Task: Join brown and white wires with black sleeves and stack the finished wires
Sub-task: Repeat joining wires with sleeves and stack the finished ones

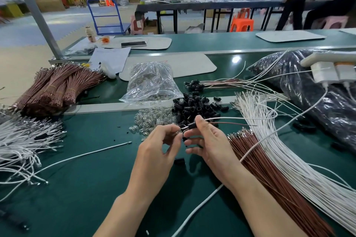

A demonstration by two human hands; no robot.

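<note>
Two wires (227,118) ran toward three o'clock; my right hand (208,140) pinched the sleeve (189,126), my left hand (163,144) their tips; straight push advised.

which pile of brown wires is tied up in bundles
The brown pile at the far left: yellow bands wrap its bundles. The brown wires by the right hand lie loose and unbanded.
</note>
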